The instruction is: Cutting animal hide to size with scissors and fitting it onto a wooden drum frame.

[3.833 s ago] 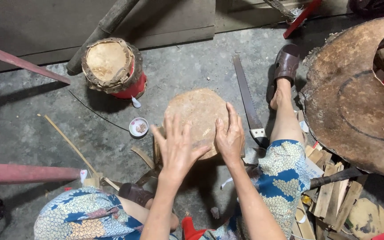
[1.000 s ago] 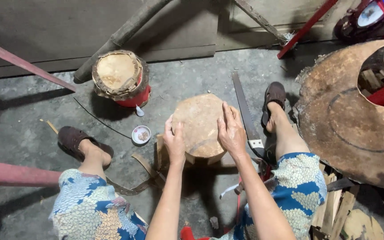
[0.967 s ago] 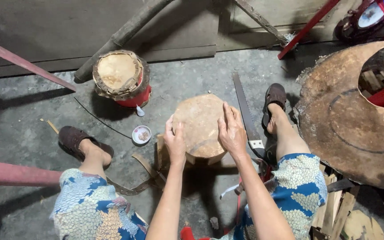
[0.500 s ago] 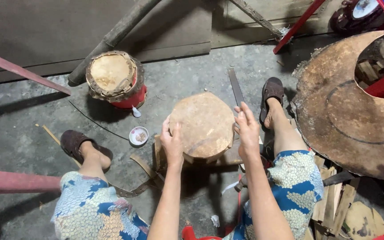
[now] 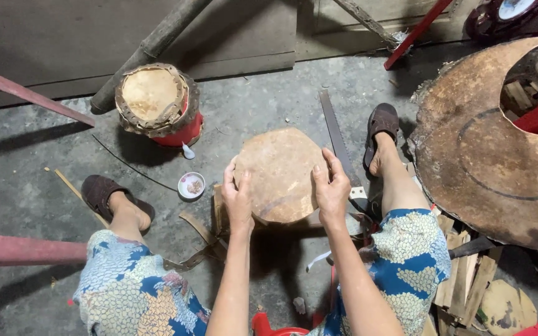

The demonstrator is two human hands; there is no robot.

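Head view, looking down at a seated person working over a grey concrete floor point(image 5: 269, 93). Both hands are gripping a round disc of brown hide point(image 5: 279, 174), which is lying flat on a low support between the person's knees. The left hand point(image 5: 238, 199) is clasping the disc's left edge, with the thumb lying over the top face and the fingers curling under the rim. The right hand point(image 5: 331, 186) is clasping the right edge in the same way, with the thumb pointing up along the rim. Neither hand is released; each is closing on the hide.

A long saw blade point(image 5: 339, 146) is lying on the floor just beside the disc, on its right, reaching back under the right hand. A small white dish point(image 5: 191, 185) is sitting on the floor near the left hand. Behind it, a red drum point(image 5: 157, 106) with a laced skin head is standing upright, with a thick wooden pole point(image 5: 151, 50) leaning past it. A large brown hide sheet point(image 5: 487, 149), with a dark ring drawn on it, is filling the right side. Split wooden pieces point(image 5: 468, 280) are lying below that sheet. The person is wearing blue patterned trousers point(image 5: 132, 292) and brown sandals point(image 5: 98, 190). A red bar point(image 5: 26, 249) is crossing the lower left.
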